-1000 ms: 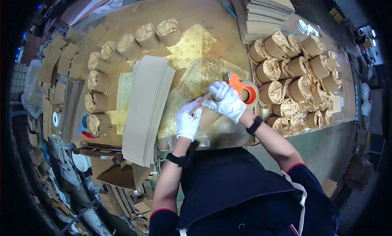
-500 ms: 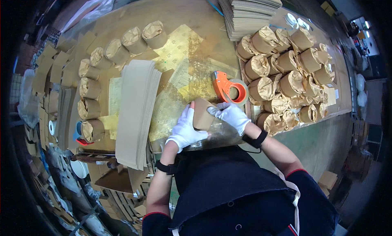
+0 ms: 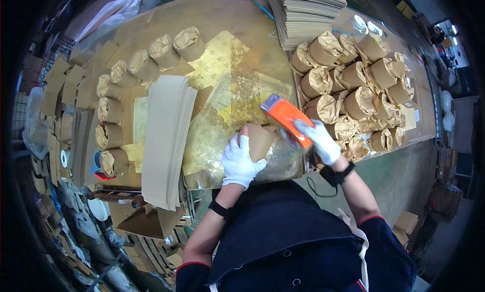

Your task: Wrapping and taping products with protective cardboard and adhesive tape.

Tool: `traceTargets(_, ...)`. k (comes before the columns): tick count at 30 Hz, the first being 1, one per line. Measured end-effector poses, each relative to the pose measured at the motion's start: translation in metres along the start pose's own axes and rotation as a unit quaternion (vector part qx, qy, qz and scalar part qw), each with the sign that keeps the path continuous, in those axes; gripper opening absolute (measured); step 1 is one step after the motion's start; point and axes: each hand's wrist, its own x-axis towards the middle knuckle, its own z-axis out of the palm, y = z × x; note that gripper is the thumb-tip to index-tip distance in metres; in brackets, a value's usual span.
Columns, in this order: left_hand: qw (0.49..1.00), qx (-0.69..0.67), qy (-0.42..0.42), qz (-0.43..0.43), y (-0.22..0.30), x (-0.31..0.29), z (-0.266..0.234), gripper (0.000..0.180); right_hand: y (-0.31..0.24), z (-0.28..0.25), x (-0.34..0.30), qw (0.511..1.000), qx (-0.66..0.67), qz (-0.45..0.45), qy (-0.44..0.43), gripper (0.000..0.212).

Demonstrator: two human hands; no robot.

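My gloved left hand (image 3: 240,162) is closed around a curved piece of brown cardboard (image 3: 259,141) near the table's front edge. To its right, my gloved right hand (image 3: 321,142) grips an orange tape dispenser (image 3: 286,117), raised and tilted above the table. The dispenser's grey end points to the far left. Its tape roll is mostly hidden behind the orange body. A stack of flat cardboard strips (image 3: 167,135) lies to the left of my left hand.
Several paper-wrapped cylinders (image 3: 109,110) curve along the table's left side. Many more paper-wrapped cylinders (image 3: 360,101) crowd the right side. Flat cardboard sheets (image 3: 308,17) are piled at the back. Printed paper (image 3: 214,55) covers part of the table (image 3: 217,17).
My right hand has left the cardboard and picked up the tape dispenser from the table. My left hand still holds the cardboard, now slightly farther right.
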Motion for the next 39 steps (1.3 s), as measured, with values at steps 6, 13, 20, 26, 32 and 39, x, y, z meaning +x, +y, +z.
traceTargets(6, 0.994, -0.064, 0.021, 0.091, -0.032, 0.018, -0.015, 0.103, 0.02, 0.021, -0.025, 0.96, -0.269, 0.083, -0.004, 0.056)
traceTargets(13, 0.994, -0.053, -0.005, 0.095, -0.047, 0.03, -0.023, 0.102, 0.03, 0.014, -0.012, 0.955, -0.285, 0.068, -0.055, 0.067)
traceTargets(20, 0.993, -0.085, -0.08, 0.023, -0.014, 0.06, -0.027, 0.097, 0.047, 0.037, -0.022, 0.877, -0.46, 0.102, 0.095, 0.071)
traceTargets(26, 0.949, -0.239, 0.137, 0.153, -0.07, -0.024, 0.013, 0.077, 0.044, 0.043, -0.017, 0.862, -0.482, 0.03, 0.155, 0.067)
traceTargets(32, 0.988, 0.046, 0.11, 0.103, -0.028, -0.049, -0.037, 0.091, 0.038, 0.03, 0.038, 0.709, -0.63, -0.202, 0.244, 0.051)
traceTargets(39, 1.0, 0.018, 0.001, -0.003, -0.02, 0.039, -0.055, 0.092, 0.003, 0.003, 0.026, 0.733, -0.575, -0.291, 0.218, 0.03)
